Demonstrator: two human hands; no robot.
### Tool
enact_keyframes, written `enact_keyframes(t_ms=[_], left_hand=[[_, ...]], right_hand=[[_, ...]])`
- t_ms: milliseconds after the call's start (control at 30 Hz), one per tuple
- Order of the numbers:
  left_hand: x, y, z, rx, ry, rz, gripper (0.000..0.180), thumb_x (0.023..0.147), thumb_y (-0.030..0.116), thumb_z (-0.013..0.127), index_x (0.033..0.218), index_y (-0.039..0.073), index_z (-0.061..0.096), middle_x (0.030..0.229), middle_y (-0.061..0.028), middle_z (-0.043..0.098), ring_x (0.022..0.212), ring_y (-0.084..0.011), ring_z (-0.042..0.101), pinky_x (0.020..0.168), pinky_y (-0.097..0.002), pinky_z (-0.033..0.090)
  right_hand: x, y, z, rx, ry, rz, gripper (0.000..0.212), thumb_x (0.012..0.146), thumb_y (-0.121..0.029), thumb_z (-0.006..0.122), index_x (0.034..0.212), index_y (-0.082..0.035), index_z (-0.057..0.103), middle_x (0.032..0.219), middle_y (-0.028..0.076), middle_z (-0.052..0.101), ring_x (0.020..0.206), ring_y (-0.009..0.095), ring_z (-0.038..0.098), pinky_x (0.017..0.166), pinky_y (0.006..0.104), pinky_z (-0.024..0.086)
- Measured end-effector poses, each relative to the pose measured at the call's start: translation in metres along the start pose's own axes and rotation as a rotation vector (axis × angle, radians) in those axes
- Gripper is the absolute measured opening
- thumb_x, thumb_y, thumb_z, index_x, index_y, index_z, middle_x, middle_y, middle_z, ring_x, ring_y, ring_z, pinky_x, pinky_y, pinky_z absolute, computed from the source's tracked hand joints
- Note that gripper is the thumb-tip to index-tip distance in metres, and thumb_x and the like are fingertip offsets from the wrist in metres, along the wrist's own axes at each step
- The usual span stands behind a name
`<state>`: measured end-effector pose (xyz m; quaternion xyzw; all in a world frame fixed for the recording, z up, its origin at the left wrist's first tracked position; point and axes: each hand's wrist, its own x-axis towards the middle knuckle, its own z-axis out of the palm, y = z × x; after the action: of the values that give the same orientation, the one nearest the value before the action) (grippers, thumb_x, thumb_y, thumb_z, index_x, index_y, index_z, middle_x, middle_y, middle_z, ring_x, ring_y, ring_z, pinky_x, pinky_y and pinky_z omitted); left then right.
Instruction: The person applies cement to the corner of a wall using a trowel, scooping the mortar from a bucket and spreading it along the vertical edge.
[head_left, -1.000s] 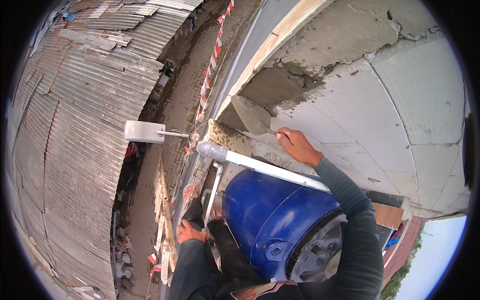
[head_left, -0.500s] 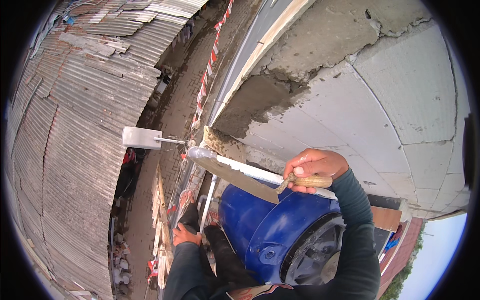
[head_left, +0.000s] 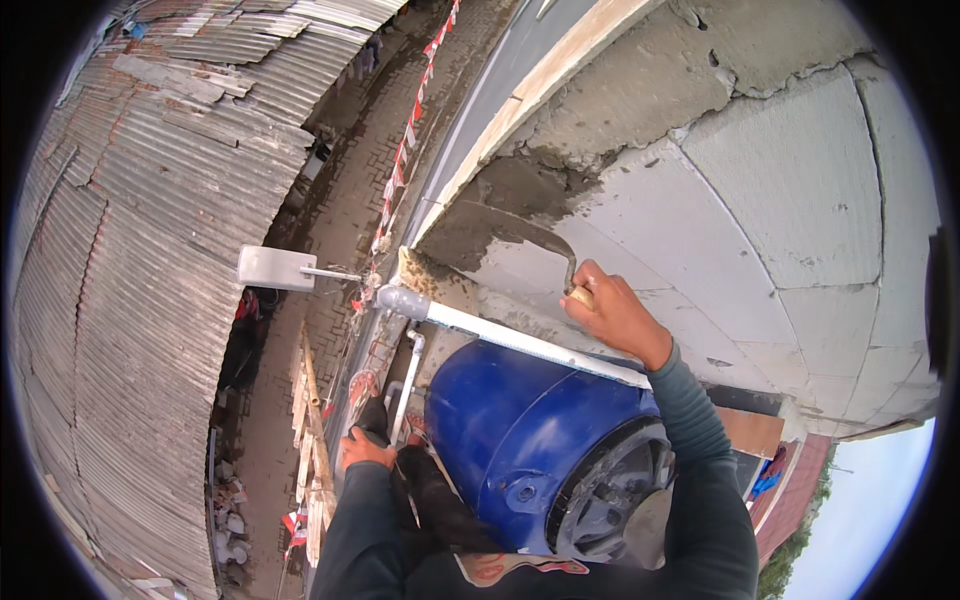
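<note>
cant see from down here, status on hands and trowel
Right hand grips trowel by dark mortar. Left hand at knee. White pipe between trowel and blue drum.

Right hand (head_left: 620,315) is closed in a grip, right arm (head_left: 700,450) bent and raised. Left hand (head_left: 366,450) sits low at the leg (head_left: 372,415), left arm (head_left: 362,530) reaching forward.

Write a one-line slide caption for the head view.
Right hand holding a trowel at a partly plastered wall, with a blue drum nearby.

- Right-hand grip (head_left: 620,316): closed around handle of trowel (head_left: 571,272).
- Blade (head_left: 538,234): at wet mortar (head_left: 520,185), near edge of wall (head_left: 740,230).
- Left-hand grip (head_left: 367,450): on dark trouser leg (head_left: 375,420).
- White pipe (head_left: 530,345): between wall and blue tank (head_left: 500,410).
</note>
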<state>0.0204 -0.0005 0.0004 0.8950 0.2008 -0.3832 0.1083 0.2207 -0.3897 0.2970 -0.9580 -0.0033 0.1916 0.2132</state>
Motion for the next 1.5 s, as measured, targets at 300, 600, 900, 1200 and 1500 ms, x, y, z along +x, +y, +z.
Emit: enact_keyframes(t_ms=[300, 600, 900, 1200, 1500], left_hand=[[-0.002, -0.001, -0.008, -0.027, 0.029, 0.020, 0.079, 0.069, 0.041, 0.082, 0.131, 0.007, 0.047, 0.122, -0.0239, 0.055, 0.104, -0.0460, 0.070, 0.090, -0.0535, 0.057], [-0.002, 0.006, -0.004, 0.012, -0.002, 0.051, 0.081, 0.069, 0.043, 0.081, 0.133, 0.005, 0.048, 0.128, -0.0283, 0.054, 0.106, -0.0474, 0.069, 0.095, -0.0523, 0.057], [0.010, 0.024, -0.019, -0.007, -0.062, 0.125, 0.107, 0.069, 0.052, 0.086, 0.155, 0.010, 0.038, 0.143, -0.0322, 0.052, 0.129, -0.0472, 0.059, 0.109, -0.0530, 0.050], [0.041, 0.052, -0.029, -0.151, 0.422, 0.796, 0.083, 0.082, 0.046, 0.085, 0.147, 0.006, 0.049, 0.132, -0.0245, 0.062, 0.120, -0.0421, 0.062, 0.101, -0.0521, 0.050], [-0.219, 0.182, -0.074, -0.404, -0.620, 1.276, 0.050, 0.091, 0.022, 0.082, 0.129, -0.001, 0.062, 0.091, -0.0069, 0.068, 0.078, -0.0135, 0.065, 0.072, -0.0291, 0.054]], right_hand=[[0.033, 0.010, 0.026, -0.031, 0.196, 0.106, 0.034, 0.098, -0.029, 0.068, 0.106, 0.002, 0.055, 0.082, 0.026, 0.068, 0.078, 0.047, 0.067, 0.072, 0.0534, 0.050], [0.001, 0.008, -0.029, 0.126, 0.241, 0.076, 0.032, 0.096, -0.027, 0.074, 0.093, 0.000, 0.058, 0.073, 0.010, 0.061, 0.064, 0.018, 0.059, 0.059, 0.0360, 0.047], [-0.140, -0.014, -0.112, 0.485, 0.270, 0.221, 0.030, 0.100, -0.027, 0.070, 0.101, 0.001, 0.060, 0.077, 0.005, 0.062, 0.067, 0.011, 0.059, 0.065, 0.0303, 0.049], [-0.474, -0.047, -0.166, -0.130, 0.432, 0.456, 0.027, 0.100, -0.025, 0.065, 0.112, -0.001, 0.067, 0.087, 0.017, 0.070, 0.075, 0.036, 0.067, 0.072, 0.0443, 0.052], [-0.615, -0.012, -0.027, -0.490, 0.123, 1.092, 0.017, 0.089, -0.019, 0.065, 0.082, -0.005, 0.073, 0.078, 0.018, 0.071, 0.074, 0.038, 0.071, 0.068, 0.0488, 0.056]])
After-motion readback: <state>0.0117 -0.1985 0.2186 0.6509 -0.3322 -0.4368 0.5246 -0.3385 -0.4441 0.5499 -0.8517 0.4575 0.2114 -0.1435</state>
